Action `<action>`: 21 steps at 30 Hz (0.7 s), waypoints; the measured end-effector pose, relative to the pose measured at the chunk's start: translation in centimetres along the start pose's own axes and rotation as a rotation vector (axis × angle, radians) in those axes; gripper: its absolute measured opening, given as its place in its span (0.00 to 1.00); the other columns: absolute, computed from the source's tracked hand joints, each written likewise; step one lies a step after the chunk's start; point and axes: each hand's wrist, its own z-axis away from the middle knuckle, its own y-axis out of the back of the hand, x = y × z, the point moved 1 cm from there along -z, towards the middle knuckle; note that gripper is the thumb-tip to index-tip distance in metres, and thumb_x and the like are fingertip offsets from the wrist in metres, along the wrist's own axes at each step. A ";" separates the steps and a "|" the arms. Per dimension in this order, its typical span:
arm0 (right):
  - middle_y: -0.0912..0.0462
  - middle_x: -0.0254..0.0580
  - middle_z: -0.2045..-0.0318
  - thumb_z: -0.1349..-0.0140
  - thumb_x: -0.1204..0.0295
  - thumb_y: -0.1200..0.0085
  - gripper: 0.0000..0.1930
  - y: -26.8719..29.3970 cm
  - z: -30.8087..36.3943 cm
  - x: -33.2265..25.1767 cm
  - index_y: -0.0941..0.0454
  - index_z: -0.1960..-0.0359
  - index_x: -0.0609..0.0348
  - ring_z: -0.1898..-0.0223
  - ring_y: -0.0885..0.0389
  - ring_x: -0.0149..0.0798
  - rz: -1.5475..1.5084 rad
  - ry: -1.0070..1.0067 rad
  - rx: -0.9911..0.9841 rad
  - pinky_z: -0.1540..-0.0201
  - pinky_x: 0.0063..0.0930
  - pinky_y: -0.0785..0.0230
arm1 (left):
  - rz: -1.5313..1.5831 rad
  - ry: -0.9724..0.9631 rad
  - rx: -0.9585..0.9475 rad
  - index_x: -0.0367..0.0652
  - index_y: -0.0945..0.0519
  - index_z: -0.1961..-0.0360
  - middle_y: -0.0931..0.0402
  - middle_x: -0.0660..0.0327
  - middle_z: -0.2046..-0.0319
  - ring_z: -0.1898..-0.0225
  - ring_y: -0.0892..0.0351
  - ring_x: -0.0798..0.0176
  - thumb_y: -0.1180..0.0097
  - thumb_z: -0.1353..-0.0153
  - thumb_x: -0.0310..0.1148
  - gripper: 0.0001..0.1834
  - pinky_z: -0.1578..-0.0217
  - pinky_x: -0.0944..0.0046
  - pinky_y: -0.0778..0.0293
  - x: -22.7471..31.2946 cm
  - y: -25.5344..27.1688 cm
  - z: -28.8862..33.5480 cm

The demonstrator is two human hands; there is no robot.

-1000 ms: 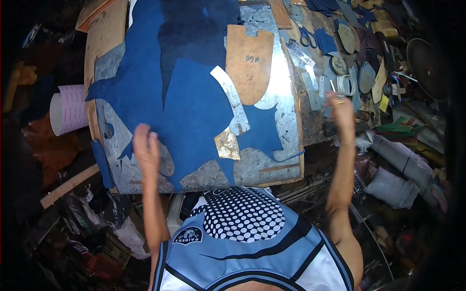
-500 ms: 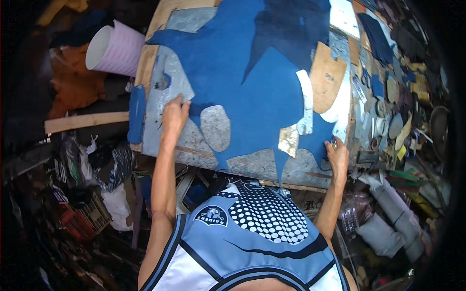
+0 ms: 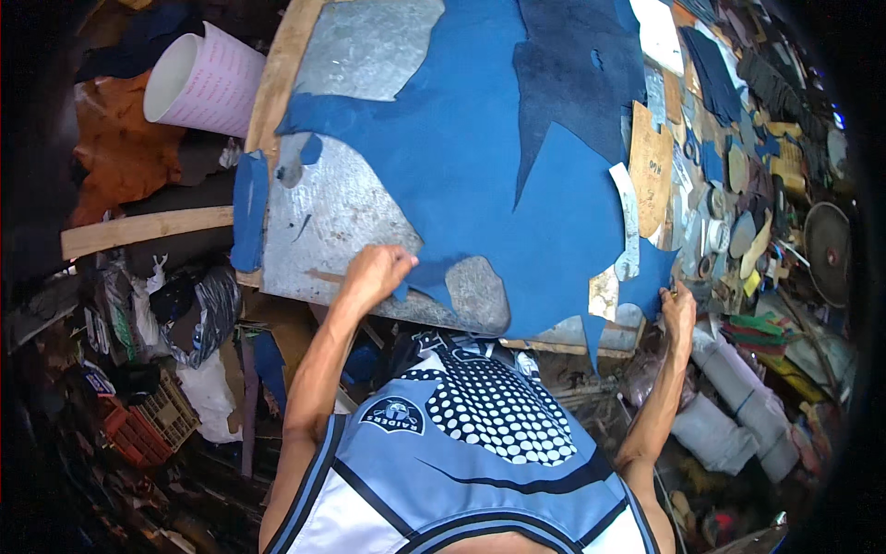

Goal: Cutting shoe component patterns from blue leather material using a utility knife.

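Note:
A large blue leather hide (image 3: 461, 185) lies across the metal-topped work table (image 3: 337, 208). My left hand (image 3: 377, 275) is closed on its near left edge, fingertips pinched. At the near right corner my right hand (image 3: 678, 312) is closed on the hide's edge; a small shiny thing shows at its fingers, too small to name. A dark navy leather piece (image 3: 577, 92) overlies the hide's far part. On its right side rest a tan pattern board (image 3: 650, 171), a narrow white curved strip (image 3: 627, 222) and a small stained card (image 3: 604, 294).
Scissors (image 3: 690, 146), tape rolls (image 3: 717, 235) and cut pieces crowd a surface on the right. A rolled pinkish sheet (image 3: 210, 81) and brown leather (image 3: 125, 148) are at the far left. A wooden bar (image 3: 148, 231) juts out left; a crate (image 3: 152, 420) sits below.
The blue hide has shifted right and toward me, carrying the navy piece and patterns along. Both hands moved right and nearer with it, baring more metal table top at the left.

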 end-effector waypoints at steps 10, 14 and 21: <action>0.17 0.63 0.54 0.37 0.60 0.46 0.22 1.1 -3.0 -1.8 0.20 0.48 0.65 0.51 0.19 0.63 0.141 -0.019 0.219 0.50 0.51 0.28 | 0.019 0.093 0.044 0.40 0.13 0.63 0.17 0.47 0.73 0.70 0.16 0.45 0.38 0.38 0.43 0.16 0.67 0.51 0.24 0.4 -1.4 1.5; 0.18 0.64 0.50 0.42 0.42 0.41 0.40 0.5 -7.0 -7.0 0.26 0.40 0.65 0.46 0.20 0.61 0.082 0.081 0.273 0.44 0.47 0.29 | 0.025 0.156 0.439 0.37 0.15 0.56 0.16 0.48 0.63 0.68 0.17 0.47 0.39 0.36 0.41 0.17 0.66 0.52 0.23 -2.7 2.6 0.2; 0.18 0.66 0.51 0.48 0.29 0.47 0.47 -1.4 -10.4 -11.3 0.23 0.45 0.63 0.47 0.19 0.62 0.107 0.066 0.024 0.45 0.51 0.28 | -0.122 0.089 0.586 0.34 0.17 0.54 0.18 0.45 0.56 0.54 0.19 0.44 0.42 0.34 0.37 0.17 0.52 0.50 0.26 -5.0 4.9 -0.7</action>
